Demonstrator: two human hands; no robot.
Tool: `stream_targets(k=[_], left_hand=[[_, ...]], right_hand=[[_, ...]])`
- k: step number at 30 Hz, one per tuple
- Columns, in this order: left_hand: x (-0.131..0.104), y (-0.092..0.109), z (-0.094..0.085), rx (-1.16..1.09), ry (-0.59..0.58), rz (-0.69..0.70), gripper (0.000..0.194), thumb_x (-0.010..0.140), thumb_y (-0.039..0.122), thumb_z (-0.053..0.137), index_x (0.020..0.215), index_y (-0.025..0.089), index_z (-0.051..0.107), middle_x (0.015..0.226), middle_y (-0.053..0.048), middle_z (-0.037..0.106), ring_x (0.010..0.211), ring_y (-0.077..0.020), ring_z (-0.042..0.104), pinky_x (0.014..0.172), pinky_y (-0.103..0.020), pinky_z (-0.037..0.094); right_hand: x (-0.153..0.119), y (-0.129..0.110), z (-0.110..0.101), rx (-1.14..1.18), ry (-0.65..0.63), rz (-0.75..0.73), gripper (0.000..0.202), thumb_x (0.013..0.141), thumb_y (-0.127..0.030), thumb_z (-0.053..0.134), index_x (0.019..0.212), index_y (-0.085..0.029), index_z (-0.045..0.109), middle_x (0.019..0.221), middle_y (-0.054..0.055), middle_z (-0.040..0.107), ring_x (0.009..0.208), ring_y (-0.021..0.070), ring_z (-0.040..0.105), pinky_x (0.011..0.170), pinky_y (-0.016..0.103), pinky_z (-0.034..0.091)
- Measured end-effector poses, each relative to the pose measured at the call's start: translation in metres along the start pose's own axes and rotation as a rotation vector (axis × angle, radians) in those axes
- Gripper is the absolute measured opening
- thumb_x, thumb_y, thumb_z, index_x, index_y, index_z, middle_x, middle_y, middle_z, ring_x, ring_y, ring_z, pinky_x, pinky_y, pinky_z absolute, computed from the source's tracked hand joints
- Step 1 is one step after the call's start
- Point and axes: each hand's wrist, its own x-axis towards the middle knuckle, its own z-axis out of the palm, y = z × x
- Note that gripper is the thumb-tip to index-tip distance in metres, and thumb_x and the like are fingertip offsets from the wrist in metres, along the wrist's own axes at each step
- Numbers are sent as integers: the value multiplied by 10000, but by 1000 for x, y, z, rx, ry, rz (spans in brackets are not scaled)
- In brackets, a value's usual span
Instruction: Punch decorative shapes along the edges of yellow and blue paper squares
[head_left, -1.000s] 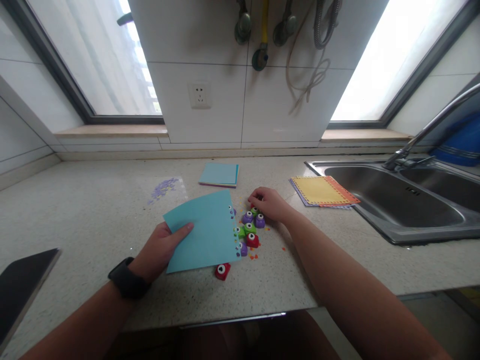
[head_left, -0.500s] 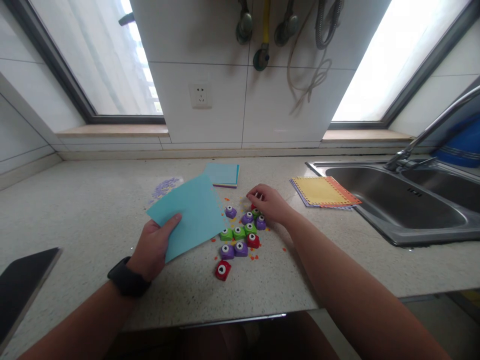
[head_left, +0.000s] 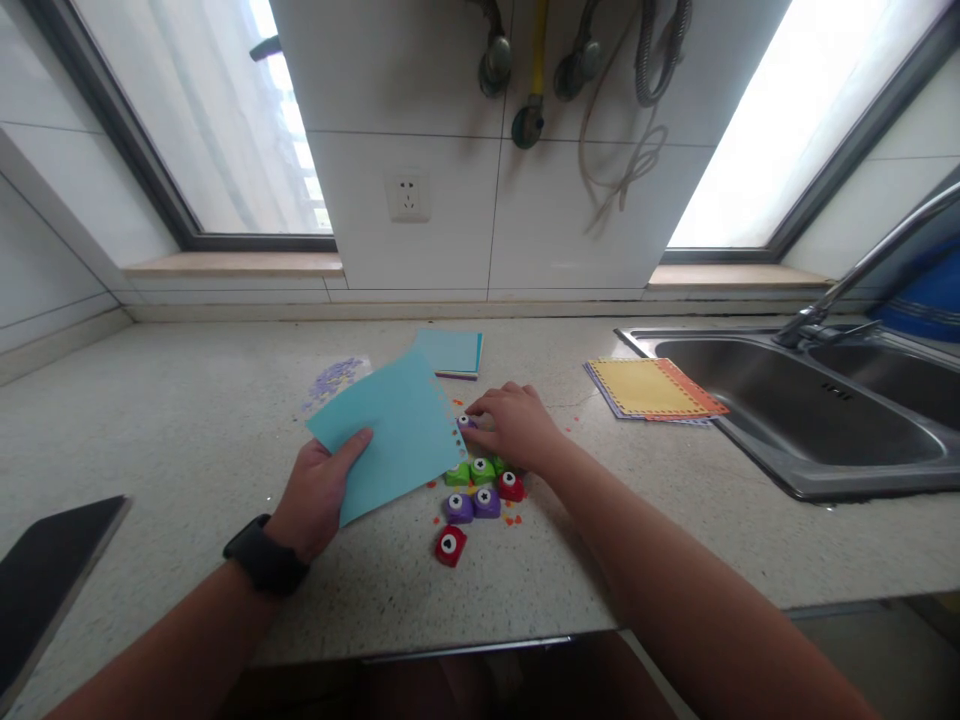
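A sheet of light blue paper (head_left: 397, 425) is pinched in my left hand (head_left: 315, 495), thumb on top. Small punched holes run along its right edge. Thumb and fingers of my right hand (head_left: 514, 425) close around a purple craft punch (head_left: 466, 422) beside that edge. Nearer to me are two more purple punches (head_left: 472, 505), green punches (head_left: 480, 470), a red punch (head_left: 511, 487) and another red punch (head_left: 451, 545) set apart. My right hand covers other punches behind it. Orange paper bits (head_left: 513, 520) lie scattered around them.
Behind the sheet sits a stack of coloured paper (head_left: 454, 352). Purple paper cutouts (head_left: 334, 380) are heaped at the left. Yellow and orange sheets with punched borders (head_left: 649, 388) overlap the rim of the steel sink (head_left: 795, 400). A dark flat object (head_left: 52, 570) lies at the left.
My right hand has moved left from the far punches to the single purple punch and closed around it. The blue paper stays in my left hand, and the view has shifted slightly.
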Motion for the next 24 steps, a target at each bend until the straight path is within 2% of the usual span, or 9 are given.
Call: stream_targets(k=[4, 7, 11, 14, 16, 19, 21, 24], left_hand=[[1, -2, -3, 21, -44, -11, 239, 896, 191, 691, 1133, 169, 707, 1014, -93, 809, 761, -222, 777, 733, -356, 649], [0, -2, -3, 53, -62, -16, 248, 892, 200, 702, 1138, 168, 708, 1032, -100, 808, 782, -223, 777, 751, -353, 644], [-5, 2, -3, 147, -100, -24, 244, 890, 209, 707, 1130, 166, 716, 1016, -98, 811, 791, -230, 773, 761, -355, 635], [-10, 5, -4, 263, -154, 25, 242, 884, 319, 721, 1060, 153, 742, 945, -98, 813, 814, -262, 765, 776, -375, 626], [-14, 6, -6, 389, -162, 122, 262, 872, 399, 724, 974, 161, 762, 901, -90, 810, 842, -281, 756, 767, -365, 615], [-18, 6, -10, 599, -160, 363, 234, 890, 420, 683, 893, 205, 774, 839, -53, 796, 801, -272, 740, 724, -332, 594], [-18, 4, -13, 728, -179, 527, 214, 921, 387, 634, 914, 227, 776, 811, -34, 784, 752, -252, 731, 719, -317, 584], [-16, -2, -20, 851, -177, 712, 224, 955, 343, 578, 1013, 238, 767, 874, -36, 799, 786, -238, 748, 782, -301, 582]], right_hand=[[1, -4, 0, -4, -34, -5, 227, 867, -442, 704, 962, -254, 791, 999, 67, 781, 1015, 312, 651, 893, 459, 409], [0, -1, -4, 158, 21, 54, 180, 868, -383, 707, 950, -234, 767, 967, 65, 781, 969, 279, 684, 890, 432, 448], [-3, 5, -13, 722, 177, 201, 212, 895, -392, 683, 1013, -217, 666, 957, 54, 758, 802, 199, 721, 722, 337, 534], [-4, 7, -21, 1150, 234, 206, 280, 861, -413, 727, 1022, -216, 609, 928, 42, 732, 760, 182, 725, 640, 306, 552], [-6, 6, -26, 1305, 272, 161, 306, 827, -395, 773, 1024, -219, 620, 910, 30, 719, 760, 169, 711, 646, 302, 563], [-10, 3, -31, 1417, 318, 102, 302, 822, -365, 795, 1048, -235, 642, 932, 21, 718, 783, 153, 700, 750, 337, 588], [-13, -1, -34, 1449, 341, 56, 276, 840, -361, 786, 1043, -244, 640, 950, 20, 720, 824, 154, 707, 822, 364, 593], [-20, -9, -40, 1405, 399, -35, 289, 821, -324, 816, 1036, -250, 639, 960, 18, 708, 854, 149, 703, 814, 337, 603]])
